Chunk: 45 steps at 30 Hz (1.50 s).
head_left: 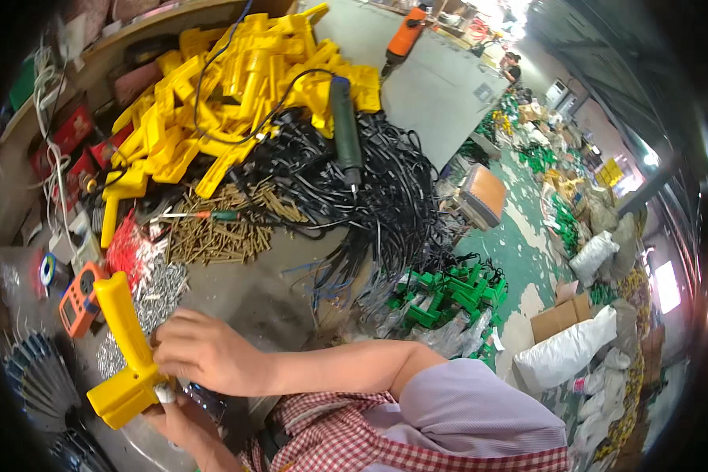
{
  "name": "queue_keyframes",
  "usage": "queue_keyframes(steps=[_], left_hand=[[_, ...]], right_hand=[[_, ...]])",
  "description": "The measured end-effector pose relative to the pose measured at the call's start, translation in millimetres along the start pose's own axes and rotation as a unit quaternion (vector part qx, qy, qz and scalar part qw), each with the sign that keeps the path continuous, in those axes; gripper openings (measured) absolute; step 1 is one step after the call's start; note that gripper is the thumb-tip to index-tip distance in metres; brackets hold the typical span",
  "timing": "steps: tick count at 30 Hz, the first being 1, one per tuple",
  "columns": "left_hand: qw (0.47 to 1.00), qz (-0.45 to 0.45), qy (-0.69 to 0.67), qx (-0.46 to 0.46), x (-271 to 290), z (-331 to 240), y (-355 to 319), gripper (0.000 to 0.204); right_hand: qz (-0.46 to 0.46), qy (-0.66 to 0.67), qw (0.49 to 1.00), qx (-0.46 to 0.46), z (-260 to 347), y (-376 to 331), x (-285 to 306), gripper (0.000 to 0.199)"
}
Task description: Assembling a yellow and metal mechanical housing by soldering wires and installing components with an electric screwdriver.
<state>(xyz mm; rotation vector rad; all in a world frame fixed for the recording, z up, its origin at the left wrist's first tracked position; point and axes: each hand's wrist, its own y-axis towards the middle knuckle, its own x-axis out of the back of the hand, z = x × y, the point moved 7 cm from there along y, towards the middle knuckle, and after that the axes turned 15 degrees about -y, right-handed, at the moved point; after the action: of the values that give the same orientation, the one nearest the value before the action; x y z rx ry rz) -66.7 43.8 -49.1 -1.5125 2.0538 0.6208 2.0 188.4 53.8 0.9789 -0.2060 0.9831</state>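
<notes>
Pretty packed grey workbench (232,295), brass-coloured screws (212,242) heaped on it. Yellow parts (252,75) piled beyond those screws, black cables (393,173) to their right, orange meter (79,303) off to their lower left. Got a yellow housing (140,376) below and left of the screws, left hand (182,425) gripping its near end, right hand (200,352) bunched against its side. Can't tell if pinching anything there.

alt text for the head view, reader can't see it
A person's left hand holds a yellow plastic part above a cluttered workbench, the right hand against its side. Beyond lie heaped yellow parts, black cables and a dark green power screwdriver.
</notes>
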Motion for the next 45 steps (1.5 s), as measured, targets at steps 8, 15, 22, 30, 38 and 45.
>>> queue_keyframes(steps=[8, 15, 22, 30, 38, 45], left_hand=[[0.982, 0.099, -0.035, 0.155, -8, -4, -6, 0.072], [0.745, 0.309, 0.59, -0.034, 8, 27, -26, 0.077], [0.718, 0.326, 0.606, -0.104, -60, 2, -23, 0.064], [0.746, 0.331, 0.571, -0.095, -51, -8, -23, 0.07], [0.745, 0.332, 0.571, -0.094, -45, -12, -26, 0.073], [0.738, 0.287, 0.606, -0.075, -46, -5, -22, 0.074]], right_hand=[[0.063, -0.277, 0.921, 0.266, 22, -2, 30, 0.037], [0.064, -0.16, 0.962, 0.21, 25, -29, 22, 0.036], [0.127, -0.245, 0.957, 0.086, -62, -80, 11, 0.023], [0.292, -0.344, 0.88, 0.148, -8, -32, 22, 0.044], [0.324, -0.34, 0.867, 0.166, 0, -25, 11, 0.044], [0.248, -0.226, 0.939, 0.075, -25, -52, 9, 0.041]])
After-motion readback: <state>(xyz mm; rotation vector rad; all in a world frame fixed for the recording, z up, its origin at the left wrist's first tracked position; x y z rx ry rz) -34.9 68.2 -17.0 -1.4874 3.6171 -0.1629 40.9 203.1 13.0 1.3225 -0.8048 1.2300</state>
